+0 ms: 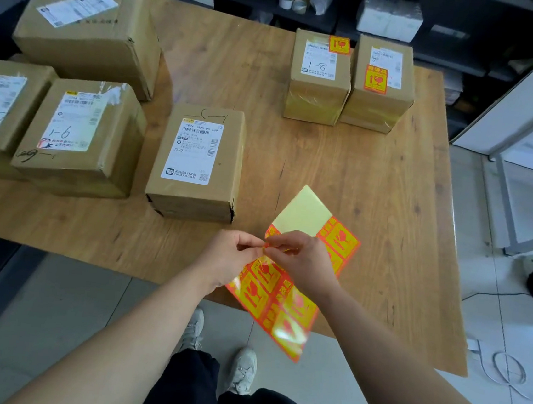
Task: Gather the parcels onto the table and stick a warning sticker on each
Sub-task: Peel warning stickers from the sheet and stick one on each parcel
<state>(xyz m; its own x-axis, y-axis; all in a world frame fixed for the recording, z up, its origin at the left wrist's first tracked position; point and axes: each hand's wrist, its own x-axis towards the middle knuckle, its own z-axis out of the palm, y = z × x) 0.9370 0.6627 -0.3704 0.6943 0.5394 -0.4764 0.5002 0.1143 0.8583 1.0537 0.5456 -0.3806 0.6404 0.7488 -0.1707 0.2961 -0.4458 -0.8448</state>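
Nearest the viewer, the left hand (231, 257) and right hand (298, 259) meet fingertip to fingertip, both pinched on the orange-and-yellow sheet of warning stickers (284, 299), held tilted over the near edge of the light wooden table (375, 187); its upper part is bare pale backing. Just beyond stands an unstickered brown cardboard parcel with a white label (197, 161), with three more brown parcels (81, 136) grouped at the left. At the far side, two small brown parcels (319, 75) stand touching, each bearing an orange sticker.
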